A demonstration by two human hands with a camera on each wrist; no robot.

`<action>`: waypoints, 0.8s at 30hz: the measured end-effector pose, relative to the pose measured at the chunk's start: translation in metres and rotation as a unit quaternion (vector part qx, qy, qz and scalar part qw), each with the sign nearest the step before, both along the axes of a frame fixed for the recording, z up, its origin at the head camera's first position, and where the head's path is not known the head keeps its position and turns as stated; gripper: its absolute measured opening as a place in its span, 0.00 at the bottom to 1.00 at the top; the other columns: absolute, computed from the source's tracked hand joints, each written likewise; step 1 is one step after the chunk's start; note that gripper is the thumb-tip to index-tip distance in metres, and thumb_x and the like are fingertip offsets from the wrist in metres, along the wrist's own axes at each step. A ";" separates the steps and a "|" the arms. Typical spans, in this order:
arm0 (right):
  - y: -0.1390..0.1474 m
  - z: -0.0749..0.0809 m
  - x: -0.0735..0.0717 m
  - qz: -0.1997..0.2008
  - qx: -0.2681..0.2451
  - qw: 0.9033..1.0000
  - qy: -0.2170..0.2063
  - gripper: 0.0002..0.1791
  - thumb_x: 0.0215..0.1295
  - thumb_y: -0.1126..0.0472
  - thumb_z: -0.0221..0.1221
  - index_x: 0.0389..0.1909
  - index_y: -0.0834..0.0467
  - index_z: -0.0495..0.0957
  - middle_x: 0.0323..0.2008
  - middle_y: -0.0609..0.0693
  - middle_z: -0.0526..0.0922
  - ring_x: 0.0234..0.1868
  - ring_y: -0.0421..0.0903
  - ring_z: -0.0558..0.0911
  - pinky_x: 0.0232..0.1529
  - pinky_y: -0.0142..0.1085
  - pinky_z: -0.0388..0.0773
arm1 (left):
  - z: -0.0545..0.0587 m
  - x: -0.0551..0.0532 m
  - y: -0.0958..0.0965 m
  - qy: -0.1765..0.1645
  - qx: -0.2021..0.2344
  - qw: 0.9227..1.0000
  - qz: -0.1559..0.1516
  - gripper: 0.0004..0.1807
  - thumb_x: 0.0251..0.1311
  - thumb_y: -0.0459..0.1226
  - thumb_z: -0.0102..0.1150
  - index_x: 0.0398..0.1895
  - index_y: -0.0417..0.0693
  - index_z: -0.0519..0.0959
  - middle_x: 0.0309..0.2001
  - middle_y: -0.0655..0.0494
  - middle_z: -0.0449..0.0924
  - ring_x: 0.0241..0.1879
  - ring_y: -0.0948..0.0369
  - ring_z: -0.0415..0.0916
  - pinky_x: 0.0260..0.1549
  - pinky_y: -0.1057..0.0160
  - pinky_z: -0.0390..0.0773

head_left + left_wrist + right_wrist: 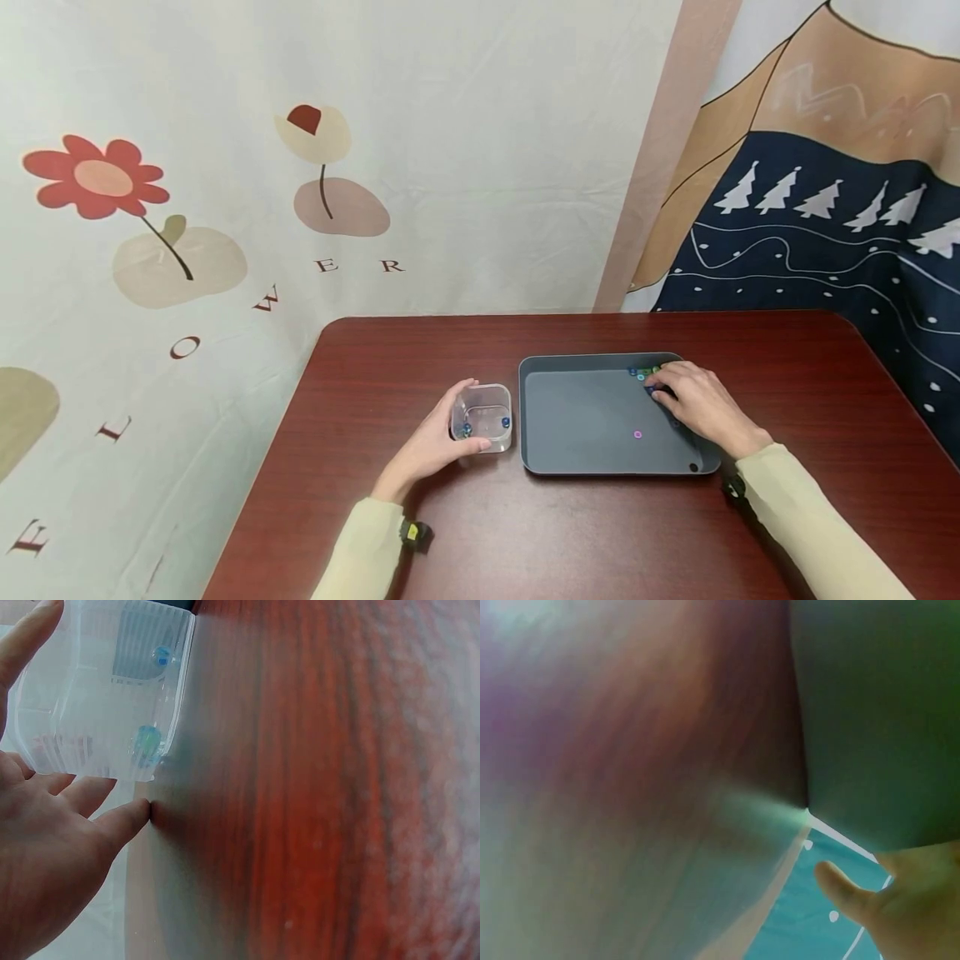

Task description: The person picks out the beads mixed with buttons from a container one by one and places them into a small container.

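My left hand (437, 439) grips a small clear plastic container (491, 446), thumb at the near side and fingers round the left and far sides. Two blue beads (506, 422) lie inside; in the left wrist view one bead (147, 741) looks blue-green through the wall. Over the right part of a grey tray (577, 408), my right hand (701, 404) pinches a dark blue bead (650, 389) between thumb and forefinger. Several blue and green beads (633, 372) sit by its fingertips, partly hidden. In the right wrist view only part of the right hand (922, 900) shows.
A purple ring-shaped bead (637, 434) lies in the tray, and a black round spot (693, 467) shows in its near right corner. Tray and container stand side by side on a reddish-brown table (420, 350). Behind the table hangs a printed cloth (480, 167).
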State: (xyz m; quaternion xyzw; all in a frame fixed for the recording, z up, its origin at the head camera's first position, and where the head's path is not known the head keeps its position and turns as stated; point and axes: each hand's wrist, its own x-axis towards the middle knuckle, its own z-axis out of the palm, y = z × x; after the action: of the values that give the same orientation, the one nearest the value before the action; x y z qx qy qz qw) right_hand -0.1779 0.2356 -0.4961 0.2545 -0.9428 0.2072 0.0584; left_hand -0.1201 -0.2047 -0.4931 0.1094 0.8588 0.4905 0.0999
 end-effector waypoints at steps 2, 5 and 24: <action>0.001 0.001 0.001 0.002 -0.002 1.000 -0.004 0.13 0.63 0.68 0.70 0.48 0.60 0.87 0.47 0.57 0.86 0.50 0.57 0.81 0.52 0.61 0.77 | 0.000 0.000 0.000 -0.001 -0.001 1.000 0.002 0.54 0.52 0.47 0.80 0.81 0.60 0.58 0.68 0.53 0.71 0.62 0.53 0.71 0.62 0.43 0.67; 0.003 0.005 0.002 0.003 -0.004 1.000 -0.009 0.13 0.65 0.68 0.69 0.50 0.60 0.87 0.48 0.57 0.86 0.50 0.57 0.81 0.54 0.62 0.76 | 0.000 0.001 0.000 -0.002 -0.003 1.000 0.003 0.55 0.52 0.47 0.80 0.81 0.60 0.58 0.68 0.54 0.70 0.62 0.52 0.71 0.62 0.43 0.67; -0.005 0.046 0.026 -0.018 -0.082 0.994 0.066 0.14 0.61 0.68 0.72 0.48 0.59 0.86 0.52 0.60 0.85 0.62 0.62 0.76 0.59 0.68 0.65 | -0.001 -0.001 0.000 0.000 0.005 1.000 -0.002 0.55 0.52 0.47 0.81 0.81 0.59 0.58 0.69 0.54 0.69 0.62 0.53 0.71 0.63 0.44 0.67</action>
State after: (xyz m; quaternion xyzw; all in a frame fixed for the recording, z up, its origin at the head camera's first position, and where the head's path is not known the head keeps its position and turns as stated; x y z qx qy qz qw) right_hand -0.1519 0.2301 -0.4496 0.2449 -0.9210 0.2658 0.1451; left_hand -0.1208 -0.2051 -0.4937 0.1121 0.8560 0.4946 0.1001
